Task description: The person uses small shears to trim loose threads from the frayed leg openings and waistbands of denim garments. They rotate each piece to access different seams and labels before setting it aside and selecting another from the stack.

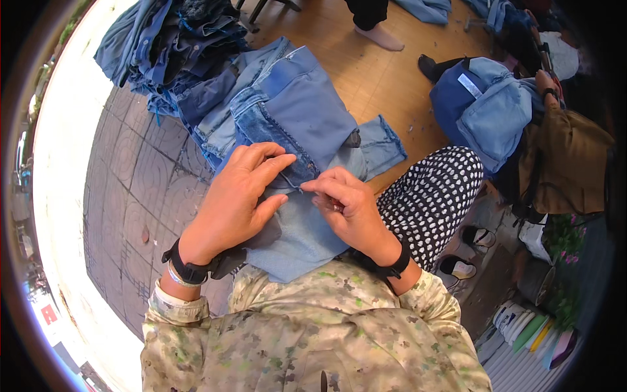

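Across my lap lies a pair of blue jeans (304, 98), with a smooth blue panel and a frayed seam along the faded strip. My left hand (238, 199) rests over the denim left of the seam, its thumb apart from the fingers and nothing visible between them. At the seam's lower end, my right hand (349, 209) is closed in a pinch, its fingertips at the frayed edge. A small dark reddish thing shows partly inside its curled fingers, too hidden to name. Lighter denim (297, 245) hangs below both hands.
A tall heap of folded denim (176, 52) stands at the far left on paving (130, 176). On the right, a co-worker's hand (546, 85) is near more denim (493, 108). A bare foot (380, 38) is on the wooden platform (392, 78). Sandals (458, 266) lie lower right.
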Tool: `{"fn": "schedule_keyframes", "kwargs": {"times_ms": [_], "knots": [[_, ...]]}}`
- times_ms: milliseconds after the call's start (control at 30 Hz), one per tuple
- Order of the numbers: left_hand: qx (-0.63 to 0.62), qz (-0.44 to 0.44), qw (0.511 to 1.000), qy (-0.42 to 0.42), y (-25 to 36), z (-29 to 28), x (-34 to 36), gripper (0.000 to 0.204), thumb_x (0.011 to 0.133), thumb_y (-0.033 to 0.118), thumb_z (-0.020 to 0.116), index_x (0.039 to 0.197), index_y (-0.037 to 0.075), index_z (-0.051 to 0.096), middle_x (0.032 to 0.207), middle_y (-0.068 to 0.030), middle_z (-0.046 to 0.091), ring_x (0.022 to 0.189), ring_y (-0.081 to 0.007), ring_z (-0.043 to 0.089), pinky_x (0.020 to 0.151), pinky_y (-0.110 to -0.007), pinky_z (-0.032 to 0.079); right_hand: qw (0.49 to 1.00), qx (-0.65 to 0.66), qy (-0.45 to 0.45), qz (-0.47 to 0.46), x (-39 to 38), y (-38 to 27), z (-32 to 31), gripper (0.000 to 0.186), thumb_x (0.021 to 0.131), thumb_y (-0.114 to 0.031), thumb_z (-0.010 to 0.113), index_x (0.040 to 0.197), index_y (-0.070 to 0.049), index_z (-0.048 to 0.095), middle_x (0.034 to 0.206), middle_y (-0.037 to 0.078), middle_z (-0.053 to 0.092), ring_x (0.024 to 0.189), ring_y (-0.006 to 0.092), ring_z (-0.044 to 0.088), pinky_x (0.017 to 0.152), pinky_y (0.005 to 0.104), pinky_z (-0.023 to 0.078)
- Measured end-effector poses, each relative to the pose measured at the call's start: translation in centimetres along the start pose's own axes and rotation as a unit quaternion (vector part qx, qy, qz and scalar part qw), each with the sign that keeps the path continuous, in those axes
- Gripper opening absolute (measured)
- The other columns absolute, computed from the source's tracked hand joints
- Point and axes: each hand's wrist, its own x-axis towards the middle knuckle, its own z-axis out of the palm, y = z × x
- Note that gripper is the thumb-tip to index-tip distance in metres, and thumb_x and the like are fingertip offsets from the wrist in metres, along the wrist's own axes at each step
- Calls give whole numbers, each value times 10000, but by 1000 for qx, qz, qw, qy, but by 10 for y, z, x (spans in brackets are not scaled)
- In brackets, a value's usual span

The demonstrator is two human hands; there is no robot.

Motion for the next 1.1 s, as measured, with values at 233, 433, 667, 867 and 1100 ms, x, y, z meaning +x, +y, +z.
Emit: {"fn": "schedule_keyframes", "kwargs": {"times_ms": [233,433,667,867,1100], "knots": [[5,-3,1000,-8,-16,13,-12,390,754,-6,675,1126,110,683,1298,-148,492,1150,-311,503,956,-375,429,1000,7,-16,-22,-4,7,3,355,726,132,608,1031,-37,676,865,60,584,662,133,546,596,231,439],[7,-23,1000,2,-14,16,-16,402,750,-1,685,1131,125,687,1308,-150,480,1176,-301,492,927,-356,441,984,84,106,118,2,23,-17,157,817,23,617,953,-25,680,752,26,602,582,100,510,545,234,404],[1,-21,1000,-10,-13,15,-12,424,701,75,750,1117,121,682,1292,-128,464,1132,-290,486,943,-378,428,882,317,238,255,11,68,-38,181,898,-104,621,1046,-3,644,859,4,652,506,-8,376,435,179,297],[-115,-55,991,-41,-10,-12,0,370,728,94,736,1091,76,667,1237,-106,515,1054,-227,523,903,-352,444,869,335,136,338,24,79,-48,348,898,-332,664,986,-3,593,846,90,664,441,19,350,391,191,280],[-56,-22,997,53,-13,-17,46,304,794,153,725,1051,11,647,1030,-115,622,869,-247,608,759,-311,492,776,482,79,398,33,89,-31,218,879,-232,702,895,-55,574,756,39,641,472,14,348,418,188,287]]}}
